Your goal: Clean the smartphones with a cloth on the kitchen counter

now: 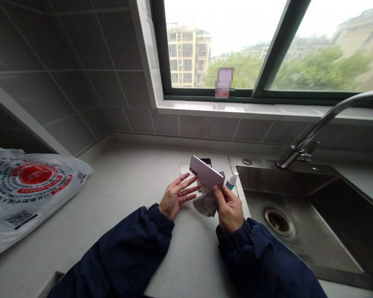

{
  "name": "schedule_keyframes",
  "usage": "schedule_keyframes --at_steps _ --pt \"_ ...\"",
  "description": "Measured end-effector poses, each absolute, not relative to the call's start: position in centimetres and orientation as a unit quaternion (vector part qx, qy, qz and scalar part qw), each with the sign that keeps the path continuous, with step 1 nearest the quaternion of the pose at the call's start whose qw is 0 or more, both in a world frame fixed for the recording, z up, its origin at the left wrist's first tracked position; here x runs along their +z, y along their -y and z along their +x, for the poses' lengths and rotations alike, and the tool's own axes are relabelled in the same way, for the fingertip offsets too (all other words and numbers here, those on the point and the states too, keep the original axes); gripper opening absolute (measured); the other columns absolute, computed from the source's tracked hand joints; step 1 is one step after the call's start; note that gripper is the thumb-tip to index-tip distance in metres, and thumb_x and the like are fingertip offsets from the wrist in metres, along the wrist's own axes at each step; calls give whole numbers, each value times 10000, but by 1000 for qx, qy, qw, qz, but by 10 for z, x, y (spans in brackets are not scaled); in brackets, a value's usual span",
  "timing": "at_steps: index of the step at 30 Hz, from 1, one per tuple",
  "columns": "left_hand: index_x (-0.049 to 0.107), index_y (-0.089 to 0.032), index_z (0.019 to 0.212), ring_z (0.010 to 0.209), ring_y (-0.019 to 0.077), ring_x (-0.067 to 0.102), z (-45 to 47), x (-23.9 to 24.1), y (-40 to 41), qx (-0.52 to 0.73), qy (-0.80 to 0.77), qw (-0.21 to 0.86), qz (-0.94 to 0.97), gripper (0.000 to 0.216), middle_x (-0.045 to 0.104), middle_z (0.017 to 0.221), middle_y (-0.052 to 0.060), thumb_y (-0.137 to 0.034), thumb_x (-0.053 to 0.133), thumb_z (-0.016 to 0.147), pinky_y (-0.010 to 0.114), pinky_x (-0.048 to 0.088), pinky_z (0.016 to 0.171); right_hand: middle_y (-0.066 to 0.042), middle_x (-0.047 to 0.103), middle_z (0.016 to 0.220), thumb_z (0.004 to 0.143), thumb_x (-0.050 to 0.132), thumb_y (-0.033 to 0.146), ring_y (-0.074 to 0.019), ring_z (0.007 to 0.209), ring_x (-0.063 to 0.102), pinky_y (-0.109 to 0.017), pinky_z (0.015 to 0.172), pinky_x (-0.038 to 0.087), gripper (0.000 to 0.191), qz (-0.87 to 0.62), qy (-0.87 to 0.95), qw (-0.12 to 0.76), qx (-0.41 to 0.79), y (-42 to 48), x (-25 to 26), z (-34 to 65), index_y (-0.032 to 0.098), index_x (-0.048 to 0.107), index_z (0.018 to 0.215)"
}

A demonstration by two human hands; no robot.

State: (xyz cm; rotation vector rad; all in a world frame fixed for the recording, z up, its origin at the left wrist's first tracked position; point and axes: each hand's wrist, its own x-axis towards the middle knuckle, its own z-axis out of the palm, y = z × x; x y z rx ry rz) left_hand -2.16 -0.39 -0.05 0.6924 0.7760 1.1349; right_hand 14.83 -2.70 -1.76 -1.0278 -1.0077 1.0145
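Note:
A pale purple smartphone (206, 174) is held tilted above the counter, its back with a row of camera lenses facing me. My right hand (231, 209) grips its right end through a grey cloth (207, 202), which hangs down below the phone. My left hand (178, 195) is open with fingers spread, close to the phone's left end; whether a fingertip touches it I cannot tell. Behind the phone lie a clear phone case (184, 167) and a dark flat item (207, 162), both partly hidden. A small spray bottle (232, 181) with a white top stands just beyond my right hand.
To the right is a steel sink (301, 207) with a chrome faucet (311, 128) arching over it. A printed white plastic bag (34, 186) lies on the counter (127, 182) at left. A tiled wall and a window (220, 45) rise behind.

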Motion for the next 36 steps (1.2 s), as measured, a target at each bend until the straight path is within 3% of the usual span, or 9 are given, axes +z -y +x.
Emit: schedule_keyframes --at_steps 6,12,16,22,28,33,36 --pt "697 -142 1053 1007 268 713 -20 -12 -3 527 -390 694 296 344 703 1183 153 -351 765 788 302 575 764 -96 760 1064 819 747 393 -271 955 739 -433 885 613 373 -353 291 649 608 14 -26 150 166 686 1109" --pt "691 -173 1045 900 225 711 -19 -19 -5 564 -362 667 324 425 732 1038 88 -388 830 705 352 546 822 -129 719 1178 870 668 381 -298 1077 703 -460 957 581 326 -310 300 609 666 13 -33 149 161 688 1109" --pt "675 -162 1097 1045 281 674 -20 -19 -8 558 -310 681 360 589 725 1087 111 -381 897 597 385 519 920 -159 701 1200 893 615 367 -303 1132 673 -477 993 545 347 -300 272 560 723 18 -27 147 121 670 1132" --pt "513 -246 1359 1333 351 486 -25 -11 -8 542 -236 711 381 909 555 1423 131 -355 922 555 458 388 1111 -179 673 1245 937 532 411 -290 1157 658 -469 1007 523 397 -259 304 493 773 30 -17 139 108 634 1172" --pt "519 -238 1357 1241 382 564 -30 -14 -8 528 -246 730 358 835 571 1401 139 -447 868 628 514 431 1052 -188 714 1163 944 521 377 -295 1138 672 -473 1022 508 395 -280 273 463 796 32 -21 135 79 632 1178" --pt "590 -211 1278 1129 382 635 -34 -10 -13 583 -245 730 260 700 702 1171 113 -573 767 706 518 485 976 -191 745 1061 931 530 236 -262 1040 720 -409 1069 470 309 -315 136 425 838 31 -13 134 38 648 1138" --pt "635 -157 1190 936 338 701 -36 -3 -16 611 -267 713 218 667 723 1001 117 -656 673 749 482 537 870 -198 744 1057 947 510 239 -267 1040 718 -418 1059 480 289 -321 111 449 826 27 -6 137 36 683 1061"
